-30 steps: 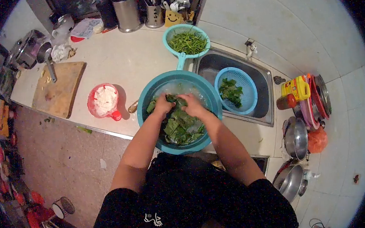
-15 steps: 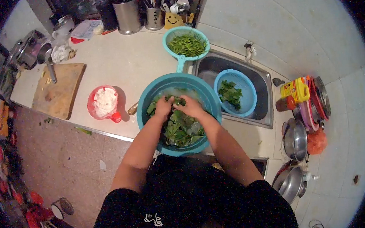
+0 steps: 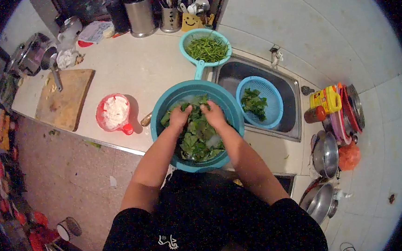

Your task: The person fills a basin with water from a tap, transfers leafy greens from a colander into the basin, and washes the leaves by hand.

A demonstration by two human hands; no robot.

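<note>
A large teal basin of water stands on the counter in front of me, full of loose leafy greens. Both hands are down in it among the leaves. My left hand is at the left of the pile, thumb pointing inward, fingers curled round some greens. On the other side my right hand grips leaves too, its thumb facing the left one. The fingertips of both are partly hidden by leaves. Leaves lie between the two hands.
A blue basket with some greens sits in the sink. Behind the basin is a handled strainer of green stalks. To the left are a red container of white powder and a cutting board. Metal bowls lean at right.
My hands have spread apart, the right one moving right and slightly up. The leaves between them have shifted and sit higher in the basin.
</note>
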